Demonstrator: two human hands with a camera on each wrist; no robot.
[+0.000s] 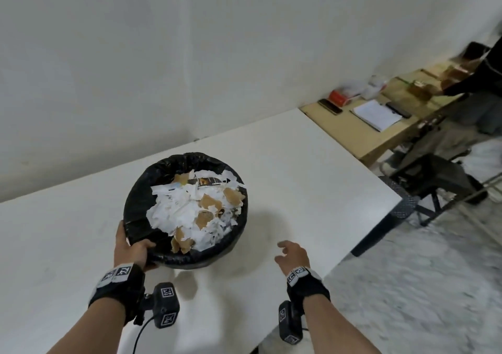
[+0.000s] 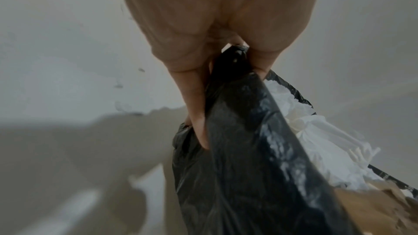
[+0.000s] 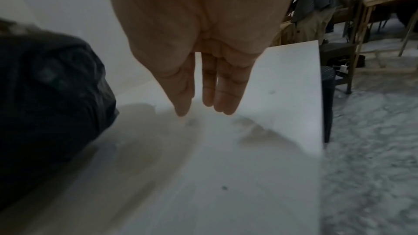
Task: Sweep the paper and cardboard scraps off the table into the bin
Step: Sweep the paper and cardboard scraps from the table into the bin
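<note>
A round bin [image 1: 152,179] lined with a black bag stands on the white table [image 1: 298,168], tilted toward me. It is heaped with white paper scraps [image 1: 176,207] and brown cardboard scraps [image 1: 207,202]. My left hand [image 1: 133,247] grips the bin's near rim, thumb inside and fingers outside; in the left wrist view the left hand [image 2: 203,96] pinches the black bag [image 2: 248,149] over the rim. My right hand [image 1: 292,253] hovers just right of the bin, above the table, fingers relaxed and holding nothing. In the right wrist view the right hand [image 3: 203,87] shows straight fingers above the tabletop.
The table's right edge [image 1: 380,217] drops to a mottled grey floor [image 1: 407,299]. A wooden desk [image 1: 353,133] with a notepad, phones and boxes adjoins at the far right, where another person in dark clothes [image 1: 483,76] leans. A black stool [image 1: 429,179] stands below.
</note>
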